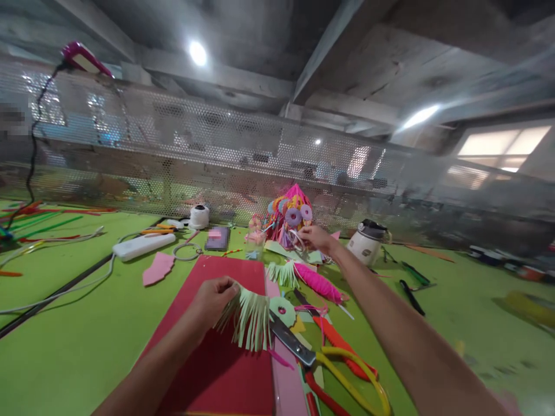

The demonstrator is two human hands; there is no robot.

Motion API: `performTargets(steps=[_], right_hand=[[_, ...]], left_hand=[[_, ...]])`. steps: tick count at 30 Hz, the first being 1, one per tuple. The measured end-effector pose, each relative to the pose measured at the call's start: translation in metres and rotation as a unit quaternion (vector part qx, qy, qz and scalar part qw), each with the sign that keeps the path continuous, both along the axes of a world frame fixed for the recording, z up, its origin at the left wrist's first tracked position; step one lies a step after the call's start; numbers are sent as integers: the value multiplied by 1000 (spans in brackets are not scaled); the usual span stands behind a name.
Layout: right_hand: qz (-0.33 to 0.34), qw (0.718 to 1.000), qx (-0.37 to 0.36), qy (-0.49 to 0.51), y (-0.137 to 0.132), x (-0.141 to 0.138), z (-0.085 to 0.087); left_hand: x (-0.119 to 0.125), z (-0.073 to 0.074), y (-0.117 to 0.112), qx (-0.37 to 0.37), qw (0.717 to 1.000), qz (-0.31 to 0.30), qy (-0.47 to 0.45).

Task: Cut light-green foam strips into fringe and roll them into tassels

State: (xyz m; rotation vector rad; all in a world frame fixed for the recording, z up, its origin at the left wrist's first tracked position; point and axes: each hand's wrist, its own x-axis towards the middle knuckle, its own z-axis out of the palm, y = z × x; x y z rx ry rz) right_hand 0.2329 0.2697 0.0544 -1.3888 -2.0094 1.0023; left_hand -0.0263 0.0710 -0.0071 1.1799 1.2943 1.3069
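My left hand is closed on a pale green fringed paper strip, held above a dark red sheet on the green table. My right hand stretches far forward to a colourful paper craft pile, fingers pinched around a small white loop there. Yellow-handled scissors lie just right of the fringe, blades toward it. A second green fringe and a pink fuzzy roll lie between the hands.
A white power strip with cables, a pink paper shape, a white tape roll and a dark small box lie at the left back. A white jar stands right. A perforated metal screen closes the table's far edge.
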Motion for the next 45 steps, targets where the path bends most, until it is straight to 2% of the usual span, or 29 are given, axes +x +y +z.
performTargets(steps=[2,5,10,13,18,21,23,28,34,37,39,42,45], right_hand=[[34,995,2,90,-16,-2,11],[80,974,3,214,-45,-12,22],[129,923,-23,363,-99,-35,22],[141,893,-48,424,-127,-46,17],[137,846,-114,503,-158,-60,4],[122,808,-182,547,-166,-69,-4],[94,794,-200,566,-168,-74,-7],[28,798,-173,577,-169,-79,-9],[50,766,-181,615,-174,-78,-8],[31,759,-190,622,-176,-80,-10],[7,756,-204,622,-177,-81,-11],[1,750,-225,622,-178,-82,-14],[15,757,-249,604,-178,-83,-17]], left_hand=[[-1,-4,2,5,1000,9,-2],[-3,-11,6,18,999,35,5],[-5,-18,13,38,999,18,-9],[-2,-14,12,53,998,-13,22],[5,4,-1,23,998,-38,54],[6,14,-9,76,993,-51,77],[7,18,-14,104,987,-80,94],[9,20,-22,136,974,-138,120],[14,13,-17,98,984,-117,90],[13,12,-15,102,986,-110,73],[12,15,-18,122,984,-120,56],[11,21,-25,162,972,-169,-5],[11,23,-28,144,973,-175,-48]])
